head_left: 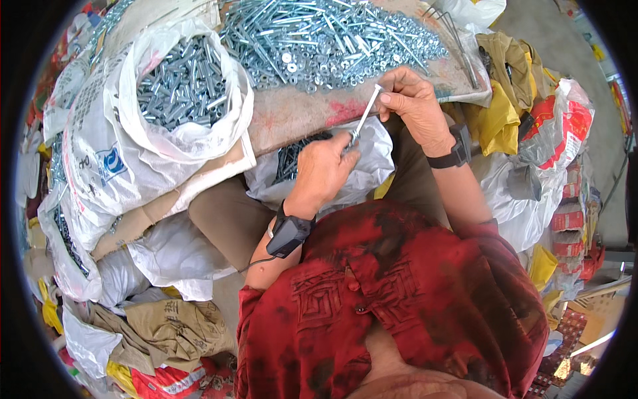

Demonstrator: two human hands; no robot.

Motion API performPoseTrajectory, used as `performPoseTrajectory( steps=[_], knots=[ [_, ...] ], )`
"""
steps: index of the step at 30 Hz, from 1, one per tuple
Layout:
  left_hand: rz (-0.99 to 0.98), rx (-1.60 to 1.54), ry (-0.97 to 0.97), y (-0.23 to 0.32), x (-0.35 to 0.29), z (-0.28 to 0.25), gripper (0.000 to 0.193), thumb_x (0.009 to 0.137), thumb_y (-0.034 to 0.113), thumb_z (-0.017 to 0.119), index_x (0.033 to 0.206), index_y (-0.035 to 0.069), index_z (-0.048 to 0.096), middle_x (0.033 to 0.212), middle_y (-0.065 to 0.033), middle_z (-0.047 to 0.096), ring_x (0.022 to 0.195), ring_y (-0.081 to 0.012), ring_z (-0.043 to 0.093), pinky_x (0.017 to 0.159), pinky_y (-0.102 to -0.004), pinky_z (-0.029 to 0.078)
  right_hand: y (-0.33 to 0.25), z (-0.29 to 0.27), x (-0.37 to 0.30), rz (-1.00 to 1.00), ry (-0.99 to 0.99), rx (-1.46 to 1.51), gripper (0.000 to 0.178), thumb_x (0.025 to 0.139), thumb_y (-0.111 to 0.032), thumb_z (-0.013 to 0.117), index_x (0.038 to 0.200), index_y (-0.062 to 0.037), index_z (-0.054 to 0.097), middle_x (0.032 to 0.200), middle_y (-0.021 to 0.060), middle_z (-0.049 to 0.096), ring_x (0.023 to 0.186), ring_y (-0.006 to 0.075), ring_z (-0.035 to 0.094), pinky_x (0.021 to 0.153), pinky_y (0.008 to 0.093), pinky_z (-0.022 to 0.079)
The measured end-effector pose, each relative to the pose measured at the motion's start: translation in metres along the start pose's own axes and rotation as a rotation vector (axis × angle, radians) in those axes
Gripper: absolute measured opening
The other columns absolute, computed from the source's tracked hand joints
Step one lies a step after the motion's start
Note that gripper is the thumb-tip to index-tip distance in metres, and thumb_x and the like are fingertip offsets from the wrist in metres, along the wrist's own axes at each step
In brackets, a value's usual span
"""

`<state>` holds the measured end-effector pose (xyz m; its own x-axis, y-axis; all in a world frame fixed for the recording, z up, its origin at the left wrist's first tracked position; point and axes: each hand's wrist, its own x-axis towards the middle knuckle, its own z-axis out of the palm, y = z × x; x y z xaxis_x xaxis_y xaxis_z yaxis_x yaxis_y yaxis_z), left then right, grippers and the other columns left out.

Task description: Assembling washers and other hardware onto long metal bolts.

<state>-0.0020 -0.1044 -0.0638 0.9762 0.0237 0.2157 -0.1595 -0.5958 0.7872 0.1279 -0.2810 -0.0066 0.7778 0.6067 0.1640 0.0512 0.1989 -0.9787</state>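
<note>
Centre of the frame: both hands work one long bolt (365,114). The right hand (415,106) pinches the head end between thumb and fingertips, up near the lower edge of the loose heap. The left hand (323,169) is closed around the lower, threaded tip, fingers curled tight. I read this as a nut or washer being fitted on that tip, but the fingers cover the piece, so I cannot confirm which. The bolt slants from upper right to lower left, clear of the board, above a white bag (372,159) on the lap.

My judgement of the step: assembly of a single bolt, mid-way. The next move calls for the right hand to keep the shank steady while the left fingers turn or slide at the tip; the hazard is the small piece slipping into the bag below.

Counts:
- Bolts in hand: one.
- Hands at work: two, both the person's own; no other person in view.
- Wrist-worn black devices: two, one on the left wrist (288,234), one on the right wrist (454,150).
- Loose heap of bolts and washers (325,40) on the board (292,113), top centre: too many to count.
- White sack of short bolts (183,83), upper left: one sack, open, contents beyond counting.
- A second white bag with dark fasteners (290,159) just left of the left hand: one, partly hidden.
- Bent wire pieces (458,40) at upper right: several, exact number unclear.
</note>
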Motion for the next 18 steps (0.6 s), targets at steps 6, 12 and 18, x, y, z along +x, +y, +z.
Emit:
performPoseTrajectory(
  steps=[6, 12, 18],
  knots=[
    [-0.054, 0.058, 0.035, -0.002, 0.001, -0.004, 0.022, 0.082, 0.023, 0.069, 0.096, 0.006, 0.064, 0.072, -0.0194, 0.064, 0.072, -0.0414, 0.063, 0.063, -0.0473, 0.048, -0.01, 0.005, 0.009, 0.017, 0.008, -0.118, 0.011, 0.089, -0.007, 0.069, 0.098, -0.0007, 0.066, 0.08, 0.0037, 0.066, 0.068, 0.0098, 0.062, 0.06, 0.0224, 0.052],
    [-0.08, -0.118, 0.03, 0.0, 0.003, -0.006, 0.022, 0.082, 0.025, 0.068, 0.095, 0.008, 0.065, 0.074, -0.0182, 0.065, 0.075, -0.0396, 0.065, 0.065, -0.0474, 0.048, -0.019, 0.002, 0.001, -0.055, 0.01, -0.207, 0.019, 0.093, -0.009, 0.064, 0.11, -0.0008, 0.066, 0.082, 0.0022, 0.065, 0.069, 0.0074, 0.06, 0.06, 0.0214, 0.049],
    [0.059, -0.082, 0.008, -0.002, 0.003, -0.007, 0.025, 0.082, 0.027, 0.069, 0.096, 0.007, 0.064, 0.073, -0.0194, 0.064, 0.074, -0.0405, 0.064, 0.064, -0.047, 0.048, -0.016, -0.001, -0.006, 0.196, -0.297, -0.185, 0.022, 0.092, -0.01, 0.064, 0.112, 0.0002, 0.066, 0.075, 0.0002, 0.058, 0.063, 0.0079, 0.054, 0.057, 0.0227, 0.045]
  ],
)
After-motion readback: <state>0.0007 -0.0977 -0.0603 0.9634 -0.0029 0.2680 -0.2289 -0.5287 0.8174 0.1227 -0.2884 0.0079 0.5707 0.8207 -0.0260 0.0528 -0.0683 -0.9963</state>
